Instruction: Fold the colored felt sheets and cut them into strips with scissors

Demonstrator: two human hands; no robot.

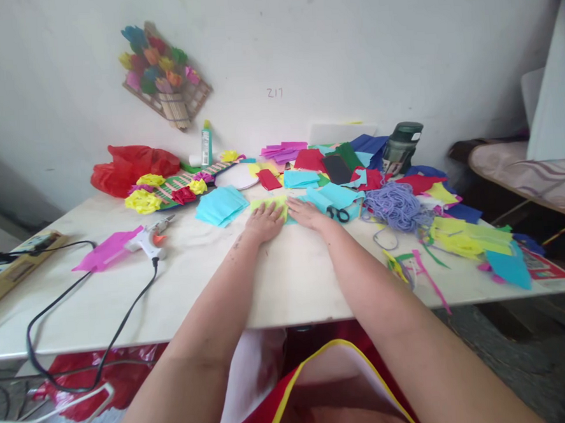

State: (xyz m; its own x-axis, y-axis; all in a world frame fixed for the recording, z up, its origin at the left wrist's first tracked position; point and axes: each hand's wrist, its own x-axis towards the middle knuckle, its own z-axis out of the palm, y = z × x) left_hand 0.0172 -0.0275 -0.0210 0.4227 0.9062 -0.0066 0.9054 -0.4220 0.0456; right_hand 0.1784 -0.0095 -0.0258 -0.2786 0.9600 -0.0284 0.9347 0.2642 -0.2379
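My left hand [266, 223] lies flat, fingers stretched forward, on a yellow-green sheet of thin paper [278, 203]. Beside it my right hand [304, 213] is also flat, its fingertips at the sheet's right edge and close to light blue paper [339, 196]. Neither hand holds anything that I can see. Just right of my right hand are black-handled scissors [338, 215], their blades hidden. To the left of my hands sits a stack of light blue paper [222, 206].
A hot glue gun [146, 243] with a trailing black cord lies left, near a power strip [20, 262]. Purple yarn [394, 206], colored paper scraps [470, 238] and a dark bottle [402, 147] are at right. A panel with paper flowers [178, 187] stands back left.
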